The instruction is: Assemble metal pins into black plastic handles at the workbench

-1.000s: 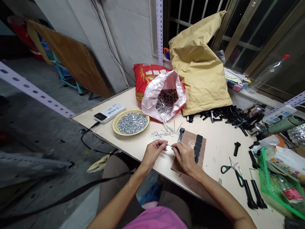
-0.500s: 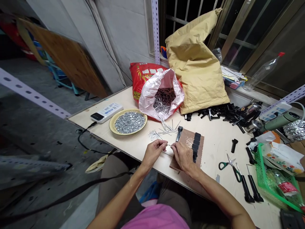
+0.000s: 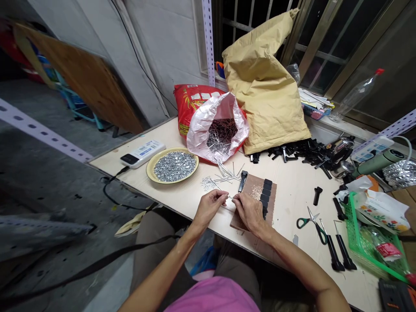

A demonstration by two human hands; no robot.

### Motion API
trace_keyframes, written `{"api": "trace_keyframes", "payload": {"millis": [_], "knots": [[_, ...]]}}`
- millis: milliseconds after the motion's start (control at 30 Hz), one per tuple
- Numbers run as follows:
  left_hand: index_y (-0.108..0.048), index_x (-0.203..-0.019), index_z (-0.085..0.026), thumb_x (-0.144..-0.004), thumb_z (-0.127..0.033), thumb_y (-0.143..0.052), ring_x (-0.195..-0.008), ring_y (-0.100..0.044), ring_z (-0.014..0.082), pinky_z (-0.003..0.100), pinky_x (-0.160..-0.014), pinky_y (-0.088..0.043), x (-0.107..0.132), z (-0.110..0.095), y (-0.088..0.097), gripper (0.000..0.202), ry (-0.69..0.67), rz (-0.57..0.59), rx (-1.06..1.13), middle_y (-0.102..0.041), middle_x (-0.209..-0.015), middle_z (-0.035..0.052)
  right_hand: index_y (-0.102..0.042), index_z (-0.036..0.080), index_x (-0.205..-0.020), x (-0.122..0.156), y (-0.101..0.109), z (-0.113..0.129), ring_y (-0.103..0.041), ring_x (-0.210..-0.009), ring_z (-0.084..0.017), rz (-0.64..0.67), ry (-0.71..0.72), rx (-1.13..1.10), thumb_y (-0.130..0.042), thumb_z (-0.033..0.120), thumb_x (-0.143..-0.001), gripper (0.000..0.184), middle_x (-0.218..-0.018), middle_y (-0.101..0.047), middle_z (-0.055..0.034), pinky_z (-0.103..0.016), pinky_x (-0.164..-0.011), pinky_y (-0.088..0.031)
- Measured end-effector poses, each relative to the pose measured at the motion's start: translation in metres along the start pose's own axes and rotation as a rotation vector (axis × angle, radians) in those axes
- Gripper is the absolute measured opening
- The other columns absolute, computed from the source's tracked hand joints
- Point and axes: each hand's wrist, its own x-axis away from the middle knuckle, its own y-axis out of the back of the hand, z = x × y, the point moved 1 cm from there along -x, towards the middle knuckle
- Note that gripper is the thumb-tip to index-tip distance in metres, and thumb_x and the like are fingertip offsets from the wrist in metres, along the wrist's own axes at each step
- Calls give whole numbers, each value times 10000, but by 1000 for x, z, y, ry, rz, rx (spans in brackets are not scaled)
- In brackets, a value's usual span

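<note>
My left hand (image 3: 209,206) and my right hand (image 3: 248,210) meet at the near edge of the table, both pinched on a thin metal pin (image 3: 229,197) held level between them. Under my right hand lies a brown board (image 3: 251,190) with a row of black plastic pieces (image 3: 266,195) and a heap of tiny bits. Loose pins (image 3: 225,172) and small silver parts (image 3: 207,183) lie just beyond my hands. A black handle piece (image 3: 242,180) rests at the board's far edge.
A yellow plate of silver parts (image 3: 172,167), a white scale (image 3: 138,154), a pink-white bag of pins (image 3: 221,130), a tan paper sack (image 3: 264,91). A pile of black parts (image 3: 308,152), green scissors (image 3: 308,221) and a green basket (image 3: 373,242) are on the right.
The hands hold the same pinch on the pin. Only the camera has shifted slightly, sliding the scene left and up.
</note>
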Motion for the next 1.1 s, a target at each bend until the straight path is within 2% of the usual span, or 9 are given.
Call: {"api": "trace_keyframes", "payload": {"millis": [133,267,400,567,733,833,933,1033,1100], "knots": [[-663,-723,-153,-591,-407,-713,-550,-569,127,266,-597,-454,0,0,-1,290,5,4,17,-626,-601,-7,-593,209,-880,-1,1,1,-624,-729,-160,66,-40,22,-425,287,-946,197,-817,-665,-17,-237,-581,-373],[-664,-724,-149,-570,-411,-735,-533,-564,119,262,-586,-459,-1,2,-2,312,35,7,73,-620,-593,-11,-576,208,-979,0,3,1,-626,-772,-158,25,7,23,-485,291,-921,136,-908,-656,-32,-230,-587,-386],[-662,-719,-144,-566,-408,-743,-532,-561,115,260,-589,-459,-1,1,-3,316,37,16,95,-611,-592,-15,-594,202,-871,1,4,0,-617,-718,-150,29,30,92,-398,285,-961,231,-849,-658,-37,-234,-573,-371],[-654,-718,-146,-552,-424,-749,-525,-551,113,264,-593,-454,-1,0,-4,337,55,28,104,-601,-581,-21,-579,203,-960,1,6,-3,-618,-775,-157,36,31,-13,-478,280,-927,132,-883,-647,-27,-231,-603,-398],[-657,-708,-144,-526,-441,-764,-535,-552,117,273,-593,-461,0,1,-11,365,86,64,107,-627,-617,0,-592,199,-889,5,9,-7,-595,-745,-149,3,72,-21,-437,223,-940,165,-856,-633,-29,-234,-613,-392],[-663,-731,-136,-521,-460,-768,-553,-548,113,274,-611,-472,3,3,-21,400,105,100,151,-625,-627,3,-600,203,-862,11,16,-12,-577,-743,-145,-5,30,-57,-472,215,-922,142,-811,-621,-11,-235,-639,-394],[-671,-864,-129,-580,-529,-714,-639,-580,129,289,-664,-495,9,7,-31,493,102,110,189,-650,-717,27,-612,199,-839,20,30,-22,-571,-763,-143,-35,-60,-69,-500,227,-908,136,-802,-604,-9,-237,-661,-397],[-653,-982,-146,-685,-547,-618,-750,-616,165,324,-722,-512,16,15,-35,501,10,89,44,-670,-870,61,-624,203,-861,32,47,-43,-574,-810,-142,-79,-168,-42,-508,228,-906,127,-858,-605,-12,-235,-682,-399],[-657,-962,-167,-742,-509,-570,-819,-623,192,352,-763,-513,20,23,-36,416,-123,104,-139,-668,-945,76,-629,209,-870,37,54,-61,-571,-811,-142,-93,-229,7,-511,218,-905,123,-862,-604,-9,-234,-679,-397]]}}
